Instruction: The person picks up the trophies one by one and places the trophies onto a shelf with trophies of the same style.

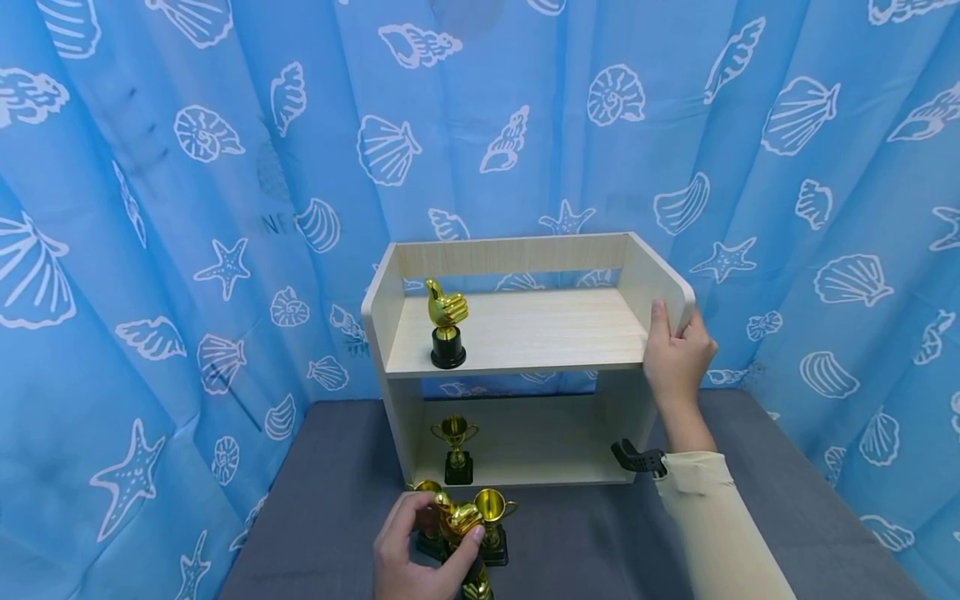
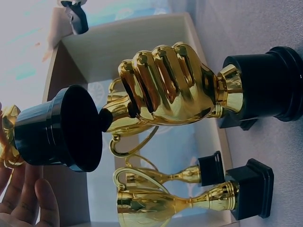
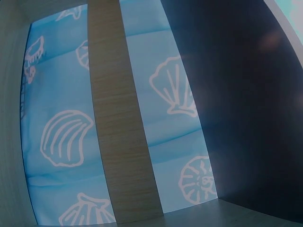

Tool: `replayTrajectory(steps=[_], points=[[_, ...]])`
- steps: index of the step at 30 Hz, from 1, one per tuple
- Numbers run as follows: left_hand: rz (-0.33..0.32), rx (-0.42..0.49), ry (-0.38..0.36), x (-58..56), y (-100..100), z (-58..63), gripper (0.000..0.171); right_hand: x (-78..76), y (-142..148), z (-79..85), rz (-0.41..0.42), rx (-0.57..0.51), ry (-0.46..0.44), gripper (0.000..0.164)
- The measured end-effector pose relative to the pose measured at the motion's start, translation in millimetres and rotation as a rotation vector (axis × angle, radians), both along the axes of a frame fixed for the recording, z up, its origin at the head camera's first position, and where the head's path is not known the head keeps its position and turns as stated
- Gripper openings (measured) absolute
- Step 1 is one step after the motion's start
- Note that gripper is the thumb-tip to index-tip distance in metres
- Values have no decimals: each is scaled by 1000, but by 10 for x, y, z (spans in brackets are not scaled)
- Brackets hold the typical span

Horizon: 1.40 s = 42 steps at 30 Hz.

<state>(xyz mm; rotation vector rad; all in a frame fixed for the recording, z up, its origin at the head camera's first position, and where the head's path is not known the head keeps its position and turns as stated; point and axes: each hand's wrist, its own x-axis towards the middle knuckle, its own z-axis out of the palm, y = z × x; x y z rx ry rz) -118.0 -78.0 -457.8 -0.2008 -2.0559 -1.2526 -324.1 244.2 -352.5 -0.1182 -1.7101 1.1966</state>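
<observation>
My left hand (image 1: 412, 554) pinches a gold thumbs-up trophy (image 1: 459, 518) above the table, in front of the shelf. Its black base (image 2: 59, 130) shows in the left wrist view, hollow underside facing the camera. Below it a second thumbs-up trophy (image 2: 170, 87) stands on the table, largely hidden in the head view. Two gold trophy cups stand close by, the right one (image 1: 492, 508) beside my fingers and the left one (image 1: 427, 486) partly behind them. My right hand (image 1: 677, 358) grips the front edge of the right side panel of the two-tier wooden shelf (image 1: 540, 321).
Another thumbs-up trophy (image 1: 447, 312) stands at the left of the upper tier. A small trophy cup (image 1: 454, 431) stands at the left of the lower tier. The shelf rests on a grey-covered table (image 1: 585, 533), with a blue shell-patterned curtain (image 1: 480, 108) behind.
</observation>
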Motion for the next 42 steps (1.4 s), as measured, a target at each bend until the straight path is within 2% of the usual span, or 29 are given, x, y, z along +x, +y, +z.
replayTrajectory(steps=[11,42], points=[[1,11,-24,0,18,27,44,-14,11,-5,-11,6,18,44],[-18,26,-9,-31,17,20,45,-23,21,-14,-20,15,33,44]])
